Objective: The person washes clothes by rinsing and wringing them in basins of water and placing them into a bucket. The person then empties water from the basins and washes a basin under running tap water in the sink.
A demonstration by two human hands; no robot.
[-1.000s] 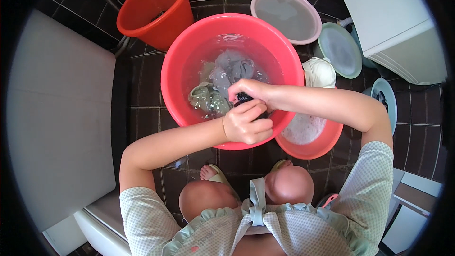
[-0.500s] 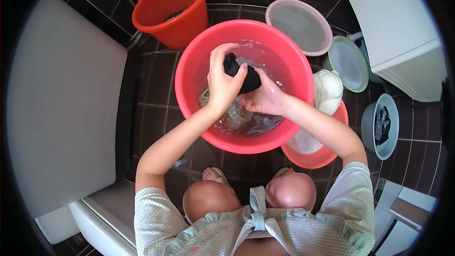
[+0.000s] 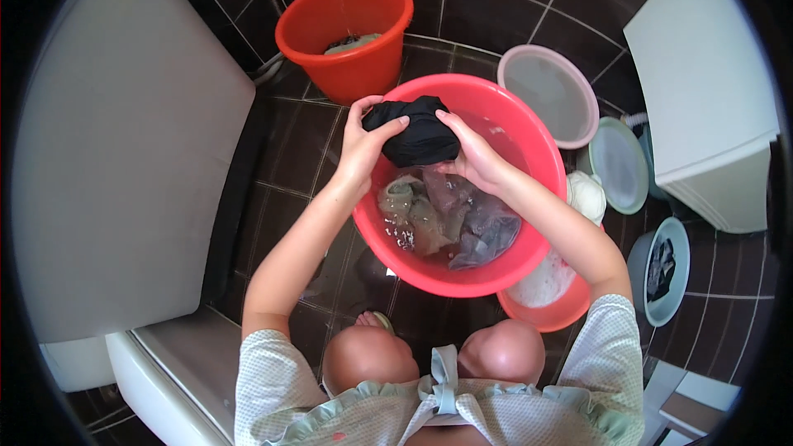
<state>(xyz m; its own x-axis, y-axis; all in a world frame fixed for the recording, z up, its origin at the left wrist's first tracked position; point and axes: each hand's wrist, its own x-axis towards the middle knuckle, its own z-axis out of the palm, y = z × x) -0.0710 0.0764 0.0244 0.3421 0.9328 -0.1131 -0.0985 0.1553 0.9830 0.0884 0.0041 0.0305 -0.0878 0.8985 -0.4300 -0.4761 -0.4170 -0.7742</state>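
Between my two hands hangs a bunched black cloth garment point(image 3: 417, 134), held over the far left part of a large pink-red basin point(image 3: 462, 285). My left hand point(image 3: 361, 142) grips its left side, thumb on top. On its right side my right hand point(image 3: 477, 153) has hold of it, thumb on top and the fingers partly hidden beneath. Below, in the basin's water, lie a wet greenish-grey cloth point(image 3: 413, 213) and a sheer purplish-grey cloth point(image 3: 489, 231).
A red bucket point(image 3: 355, 74) with cloth inside stands behind on the left. To the right are a pink-rimmed basin point(image 3: 549, 99), a pale green basin point(image 3: 618, 167), an orange-red basin of suds point(image 3: 541, 318) with white cloth point(image 3: 586, 196), and a light blue basin point(image 3: 673, 281) holding dark cloth.
Both hands have lifted the black garment up and to the left, and it is spread wider between them. More of the soaking cloths shows. The whole view has shifted.
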